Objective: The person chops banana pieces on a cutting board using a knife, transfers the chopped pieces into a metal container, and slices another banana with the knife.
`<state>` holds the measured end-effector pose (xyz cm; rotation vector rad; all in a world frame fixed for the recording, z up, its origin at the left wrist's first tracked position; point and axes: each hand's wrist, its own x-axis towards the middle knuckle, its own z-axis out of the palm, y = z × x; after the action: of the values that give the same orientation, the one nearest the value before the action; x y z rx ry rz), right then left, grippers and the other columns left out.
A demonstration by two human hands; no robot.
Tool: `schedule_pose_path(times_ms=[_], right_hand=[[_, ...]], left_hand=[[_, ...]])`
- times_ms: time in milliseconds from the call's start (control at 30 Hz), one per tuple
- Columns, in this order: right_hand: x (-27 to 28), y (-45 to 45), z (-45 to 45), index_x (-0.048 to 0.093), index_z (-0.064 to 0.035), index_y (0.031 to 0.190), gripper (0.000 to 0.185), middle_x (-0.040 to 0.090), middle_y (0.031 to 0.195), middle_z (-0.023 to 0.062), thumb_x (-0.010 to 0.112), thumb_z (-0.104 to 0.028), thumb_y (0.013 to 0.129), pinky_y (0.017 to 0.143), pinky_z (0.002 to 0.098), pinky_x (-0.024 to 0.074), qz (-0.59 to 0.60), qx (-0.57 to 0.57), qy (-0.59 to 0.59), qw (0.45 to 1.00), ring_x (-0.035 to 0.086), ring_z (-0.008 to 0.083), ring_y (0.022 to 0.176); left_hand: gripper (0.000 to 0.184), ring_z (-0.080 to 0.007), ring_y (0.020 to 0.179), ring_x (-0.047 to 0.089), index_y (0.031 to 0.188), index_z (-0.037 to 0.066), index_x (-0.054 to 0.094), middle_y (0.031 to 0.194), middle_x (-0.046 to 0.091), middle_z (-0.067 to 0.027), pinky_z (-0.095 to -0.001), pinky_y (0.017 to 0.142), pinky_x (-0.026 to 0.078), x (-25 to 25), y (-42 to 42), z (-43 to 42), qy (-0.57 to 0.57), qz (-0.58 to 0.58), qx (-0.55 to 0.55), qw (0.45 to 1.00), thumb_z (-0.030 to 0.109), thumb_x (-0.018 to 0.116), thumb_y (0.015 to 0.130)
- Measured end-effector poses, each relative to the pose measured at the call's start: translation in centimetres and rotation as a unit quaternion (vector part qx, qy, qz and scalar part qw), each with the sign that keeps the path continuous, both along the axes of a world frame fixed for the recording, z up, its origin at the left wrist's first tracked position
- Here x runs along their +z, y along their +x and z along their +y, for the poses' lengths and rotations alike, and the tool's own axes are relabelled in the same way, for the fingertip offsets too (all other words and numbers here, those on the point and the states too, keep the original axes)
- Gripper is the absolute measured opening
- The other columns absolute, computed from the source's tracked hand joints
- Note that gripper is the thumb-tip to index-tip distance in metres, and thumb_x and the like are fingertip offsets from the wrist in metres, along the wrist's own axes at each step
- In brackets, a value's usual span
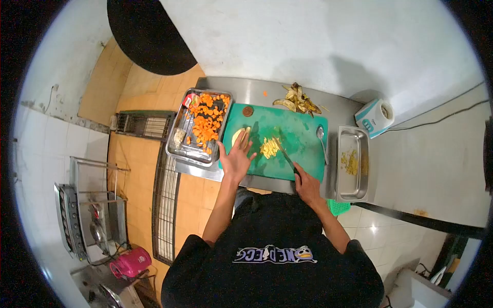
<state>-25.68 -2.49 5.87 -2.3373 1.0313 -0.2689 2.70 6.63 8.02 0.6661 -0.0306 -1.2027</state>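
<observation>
In the head view, my right hand (308, 186) grips the dark handle of a kitchen knife (287, 158). Its blade touches the right side of a small heap of chopped yellow pieces, apparently banana (268, 148), on a green cutting board (303, 134). My left hand (237, 161) is open, fingers apart, over the board's left part. Its fingertips lie at a pale yellow piece (235, 137), partly hidden by them; whether they press on it I cannot tell. A round brown object (247, 111) sits near the board's far left corner.
Left of the board stands a metal tray (171, 134) of cut orange carrots (206, 128). Banana peels (298, 100) lie at the far edge. A spoon (321, 134) rests on the board's right side. Beyond it are a steel pan (354, 192) with yellow bits and a tissue pack (374, 118).
</observation>
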Motion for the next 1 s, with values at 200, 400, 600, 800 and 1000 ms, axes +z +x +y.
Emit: schedule_pose_path(times_ms=[200,400,600,800,1000], right_hand=[[2.2,1.2,-0.3,0.05,-0.022,0.151,0.047,0.071,0.116,0.0218,0.057,-0.021,0.104,0.085,0.0486,0.0544,-0.059,-0.047,0.126,0.989,0.069,0.0439,0.1],[-0.4,2.2,-1.5,0.047,-0.0236,0.153,0.05,0.071,0.115,0.025,0.056,-0.022,0.104,0.083,0.0519,0.0541,-0.083,-0.004,0.078,0.994,0.068,0.0474,0.099],[-1.1,2.8,-1.5,0.046,-0.0193,0.154,0.048,0.068,0.086,0.0086,0.055,-0.023,0.107,0.07,0.0348,0.0531,-0.177,-0.039,0.332,0.926,0.065,0.0193,0.073],[0.0,3.1,-2.1,0.044,-0.0214,0.156,0.049,0.054,0.073,-0.001,0.053,-0.024,0.108,0.047,0.0247,0.0369,-0.234,-0.116,0.448,0.855,0.043,0.0067,0.053],[0.2,3.1,-2.2,0.037,-0.0183,0.159,0.053,0.053,0.075,0.0004,0.052,-0.028,0.11,0.047,0.0232,0.0357,-0.215,-0.071,0.468,0.854,0.04,0.0056,0.053]], left_hand=[[0.102,-0.0322,0.152,0.029,0.164,0.014,0.027,0.169,0.03,-0.0087,-0.0532,0.119,0.023,-0.2,-1.8,0.0,0.005,0.022,-0.048,0.999,0.086,0.032,0.093],[0.102,-0.031,0.153,0.027,0.165,0.013,0.024,0.169,0.029,-0.0093,-0.0537,0.12,0.021,-0.9,-2.6,-0.7,0.028,-0.004,-0.059,0.998,0.086,0.032,0.093],[0.102,-0.0308,0.156,0.02,0.167,0.014,0.012,0.167,0.033,-0.0133,-0.0561,0.123,0.008,-0.9,-2.8,-1.4,0.007,0.068,-0.068,0.995,0.085,0.028,0.095],[0.108,-0.0332,0.159,0.01,0.166,0.01,-0.002,0.166,0.032,-0.0208,-0.0589,0.123,-0.009,0.5,-3.4,-2.0,-0.025,0.112,-0.093,0.989,0.086,0.023,0.093],[0.107,-0.0346,0.159,0.013,0.166,0.01,-0.003,0.164,0.034,-0.0245,-0.0608,0.123,-0.01,1.3,-3.5,-2.5,-0.037,0.032,-0.145,0.988,0.085,0.023,0.094]])
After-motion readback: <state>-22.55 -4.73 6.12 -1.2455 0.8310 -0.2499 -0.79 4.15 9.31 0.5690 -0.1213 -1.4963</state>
